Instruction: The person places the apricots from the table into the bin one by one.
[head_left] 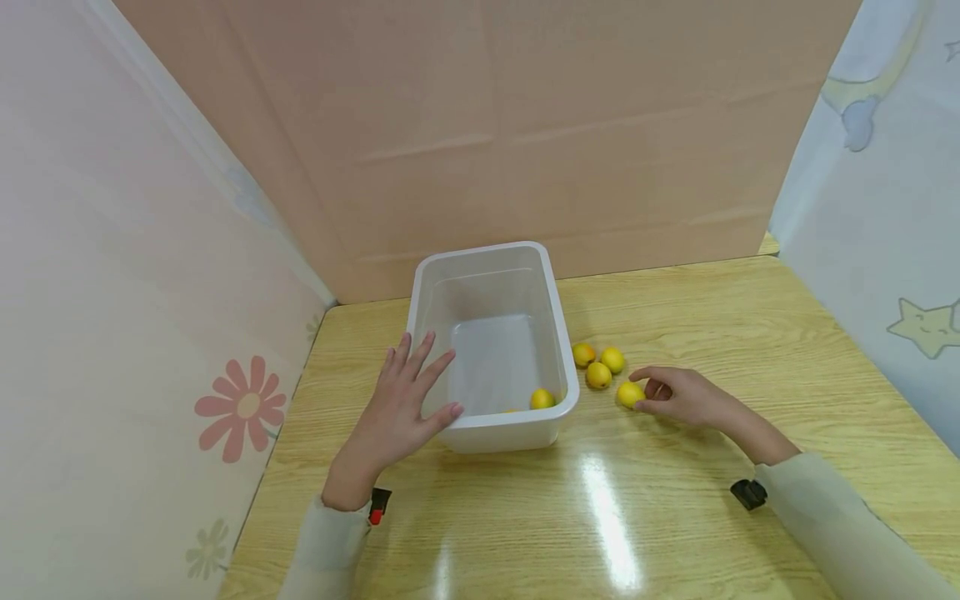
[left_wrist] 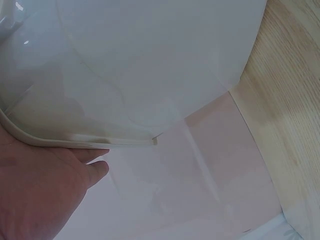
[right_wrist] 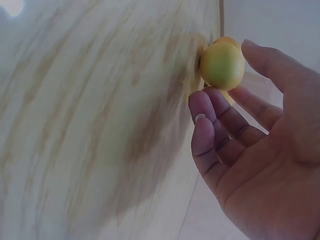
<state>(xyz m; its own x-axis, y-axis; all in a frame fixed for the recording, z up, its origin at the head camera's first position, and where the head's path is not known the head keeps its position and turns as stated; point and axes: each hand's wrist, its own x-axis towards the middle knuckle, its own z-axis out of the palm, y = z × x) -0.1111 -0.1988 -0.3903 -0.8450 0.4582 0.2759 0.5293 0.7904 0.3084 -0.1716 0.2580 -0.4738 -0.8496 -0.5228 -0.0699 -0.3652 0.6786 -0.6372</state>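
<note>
A pale grey plastic bin [head_left: 517,423] stands on the table, with a lemon [head_left: 542,398] in its near right corner and a sliver of another yellow thing showing by the near wall. My left hand [head_left: 402,410] rests on the bin's near left rim, fingers spread and mostly straight; the left wrist view shows the palm against the rim [left_wrist: 65,143]. To the right of the bin, my right hand [head_left: 686,395] pinches a small yellow lemon [head_left: 628,395] between thumb and fingers. That lemon [right_wrist: 222,66] sits at the fingertips in the right wrist view, seemingly still on the table.
Three more lemons [head_left: 598,375] lie together between the bin and my right hand. A brown-pink sheet [head_left: 525,142] hangs behind the wooden table [head_left: 697,517]. Patterned walls flank it, a flower [head_left: 247,406] on the left and a star [head_left: 926,327] on the right.
</note>
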